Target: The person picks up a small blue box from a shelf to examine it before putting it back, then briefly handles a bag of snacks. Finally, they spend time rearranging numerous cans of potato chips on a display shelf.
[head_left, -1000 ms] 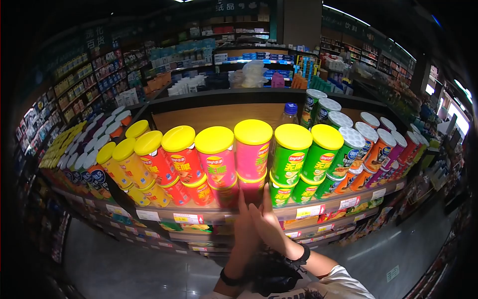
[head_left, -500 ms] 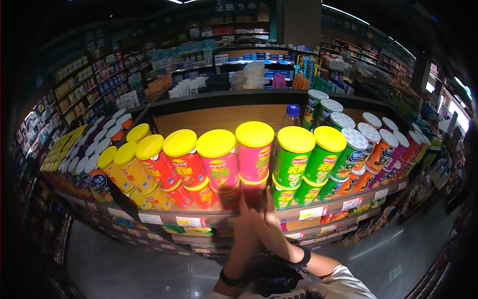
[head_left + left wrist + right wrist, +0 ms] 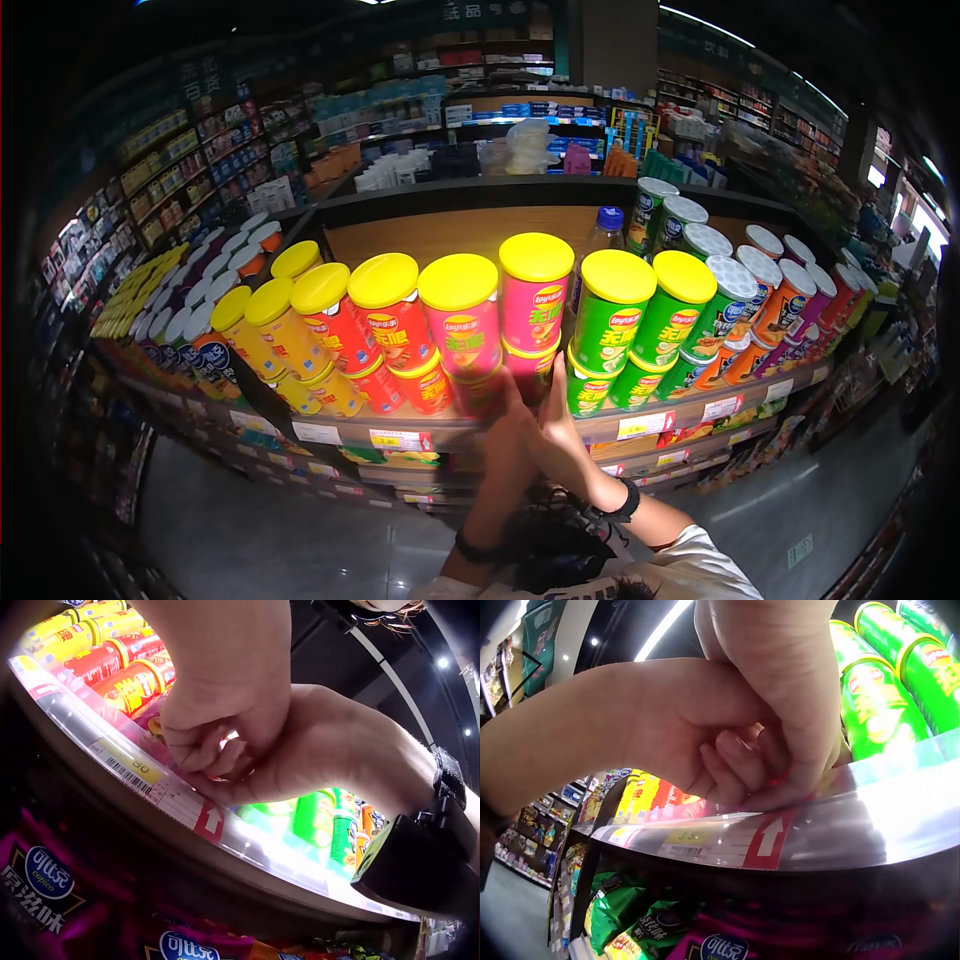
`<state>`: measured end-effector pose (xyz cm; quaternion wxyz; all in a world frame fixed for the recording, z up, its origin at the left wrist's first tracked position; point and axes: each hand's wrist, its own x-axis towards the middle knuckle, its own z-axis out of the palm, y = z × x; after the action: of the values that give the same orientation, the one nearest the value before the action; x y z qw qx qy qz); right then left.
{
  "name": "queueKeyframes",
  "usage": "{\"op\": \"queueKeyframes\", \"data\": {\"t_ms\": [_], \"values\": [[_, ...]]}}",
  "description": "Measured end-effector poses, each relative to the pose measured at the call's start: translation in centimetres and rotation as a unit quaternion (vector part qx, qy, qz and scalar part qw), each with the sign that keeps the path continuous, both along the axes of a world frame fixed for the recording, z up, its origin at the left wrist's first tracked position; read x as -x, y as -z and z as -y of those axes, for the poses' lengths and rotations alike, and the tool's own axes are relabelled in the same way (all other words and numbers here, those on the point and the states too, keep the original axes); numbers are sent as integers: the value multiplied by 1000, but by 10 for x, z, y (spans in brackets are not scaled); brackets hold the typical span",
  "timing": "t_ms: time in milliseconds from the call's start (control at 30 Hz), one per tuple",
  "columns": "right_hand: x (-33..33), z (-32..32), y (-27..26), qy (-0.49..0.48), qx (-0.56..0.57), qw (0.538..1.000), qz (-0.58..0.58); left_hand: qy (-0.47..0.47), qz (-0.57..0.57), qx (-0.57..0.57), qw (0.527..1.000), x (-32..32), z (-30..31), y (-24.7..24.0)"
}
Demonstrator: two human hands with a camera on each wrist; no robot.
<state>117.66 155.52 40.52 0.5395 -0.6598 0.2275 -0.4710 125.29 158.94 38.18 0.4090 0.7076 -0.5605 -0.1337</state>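
Note:
My left hand (image 3: pixel 508 440) and right hand (image 3: pixel 562 440) meet at the shelf's front edge in the head view. Their index fingers lie along either side of a lower pink chip can (image 3: pixel 524 368), holding it between them. On top of that can stands another pink chip can (image 3: pixel 534 300) with a yellow lid. In the left wrist view, my left hand (image 3: pixel 217 705) overlaps my right hand (image 3: pixel 315 750), and some fingers curl toward the palm. My right hand (image 3: pixel 780 697) in the right wrist view covers the held can from sight.
Stacked green chip cans (image 3: pixel 615 305) stand close on the right, and another pink can (image 3: pixel 460 320) on the left. Red cans (image 3: pixel 390 325) and yellow cans (image 3: pixel 275 325) continue leftward. A blue-capped bottle (image 3: pixel 608 232) is behind. Price tags (image 3: pixel 400 440) line the shelf edge; snack bags (image 3: pixel 45 885) lie below.
The whole head view has shifted, moving the shelf slightly to the right in it. Both hands keep their place at the lower pink chip can.

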Motion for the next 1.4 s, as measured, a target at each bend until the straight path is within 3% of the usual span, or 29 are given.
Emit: {"op": "queueKeyframes", "data": {"t_ms": [133,267,333,433,633,733,933,1067,1133,1400], "values": [[-2,9,-5,17,73,997,10,8,-23,4,1000,-3,7,11],[-1,8,5,-21,-1,999,50,18,-53,13,998,-2,7,7],[2,8,11,-7,4,1000,11,26,-74,28,997,-4,9,13],[6,7,17,-1,-3,1000,-13,48,-15,47,998,-11,13,28],[9,6,18,-16,8,1000,-11,30,-39,65,997,-5,11,25],[11,3,9,-31,-21,999,-36,12,-58,14,998,-2,5,13],[6,3,-5,-36,-10,999,-33,1,17,104,994,7,1,40],[2,14,6,11,84,994,-65,9,-2,72,997,12,-4,26],[2,13,-1,12,41,996,-81,7,-12,33,999,11,-4,21],[3,3,1,15,19,998,-59,41,-15,141,989,9,-1,34]]}}
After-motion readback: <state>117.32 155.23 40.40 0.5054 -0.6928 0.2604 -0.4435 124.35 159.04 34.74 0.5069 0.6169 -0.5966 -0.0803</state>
